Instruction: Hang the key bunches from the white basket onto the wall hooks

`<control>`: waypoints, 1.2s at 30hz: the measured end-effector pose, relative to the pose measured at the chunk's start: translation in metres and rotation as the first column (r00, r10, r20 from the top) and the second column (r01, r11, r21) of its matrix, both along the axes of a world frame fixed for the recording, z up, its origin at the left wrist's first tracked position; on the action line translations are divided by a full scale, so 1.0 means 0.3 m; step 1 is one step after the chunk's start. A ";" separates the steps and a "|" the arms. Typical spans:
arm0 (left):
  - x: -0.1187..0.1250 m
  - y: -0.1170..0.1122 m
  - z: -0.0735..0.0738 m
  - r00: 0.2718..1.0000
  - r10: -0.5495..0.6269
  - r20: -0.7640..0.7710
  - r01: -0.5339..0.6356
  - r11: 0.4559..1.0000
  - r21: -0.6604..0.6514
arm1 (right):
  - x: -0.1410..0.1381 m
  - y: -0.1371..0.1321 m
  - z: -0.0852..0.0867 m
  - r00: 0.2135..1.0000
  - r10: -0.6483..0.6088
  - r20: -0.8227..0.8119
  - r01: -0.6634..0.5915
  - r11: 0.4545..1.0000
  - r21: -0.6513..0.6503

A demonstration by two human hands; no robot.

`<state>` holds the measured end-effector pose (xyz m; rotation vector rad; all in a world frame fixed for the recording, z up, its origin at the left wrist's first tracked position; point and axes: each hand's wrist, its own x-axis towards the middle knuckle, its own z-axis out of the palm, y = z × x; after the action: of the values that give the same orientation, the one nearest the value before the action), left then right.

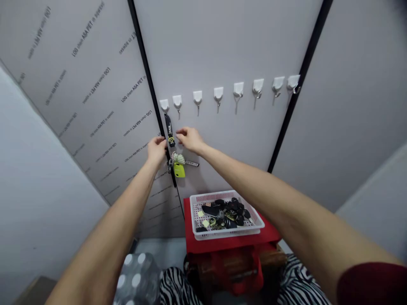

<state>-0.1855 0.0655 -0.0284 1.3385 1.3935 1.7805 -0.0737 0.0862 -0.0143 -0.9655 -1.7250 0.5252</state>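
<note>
A black strap with yellow markings [170,131] hangs from the leftmost white hook [164,105] on the wall panel. Below the strap dangle a yellow-green tag [179,170], a pale green knotted-looking charm [178,158] and a dark strip with light markings [192,164]. On the strap's left side is my left hand [157,150], its fingers loosely bent and close to the strap; whether they touch it is hard to see. My right hand [190,139] is raised just right of the strap, fingers apart and bent, with a small gap between.
More white hooks [218,94] run in a row to the right. Below, a white plastic basket [230,232] of keys and fobs [233,208] rests on a red cover [210,245]. Black strips [146,63] divide the panels. A grey polka-dot item [136,275] lies lower left.
</note>
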 end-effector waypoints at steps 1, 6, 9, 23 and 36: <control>-0.005 -0.015 -0.027 0.998 0.049 -0.043 -0.048 0.998 0.040 | 0.034 -0.018 -0.037 1.000 0.023 0.017 -0.022 0.999 -0.023; 0.040 -0.127 -0.243 0.966 0.031 -0.257 -0.013 0.997 0.072 | 0.225 -0.137 -0.318 0.972 0.086 0.218 -0.052 0.986 -0.157; 0.112 -0.182 -0.404 0.892 -0.160 -0.424 0.106 0.983 -0.147 | 0.305 -0.208 -0.482 0.909 0.098 0.406 -0.002 0.973 -0.230; 0.235 -0.236 -0.621 0.214 -0.392 -0.895 0.024 0.918 -0.396 | 0.290 -0.290 -0.643 0.503 0.015 0.864 0.159 0.981 -0.110; 0.240 -0.242 -0.615 0.239 -0.428 -0.872 0.030 0.900 -0.434 | 0.340 -0.273 -0.635 0.768 0.038 0.639 0.218 0.923 -0.317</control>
<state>-0.1135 -0.0070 -0.2130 2.4267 1.7541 0.2591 0.0285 0.0044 -0.2048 -1.6438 -2.2057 0.5041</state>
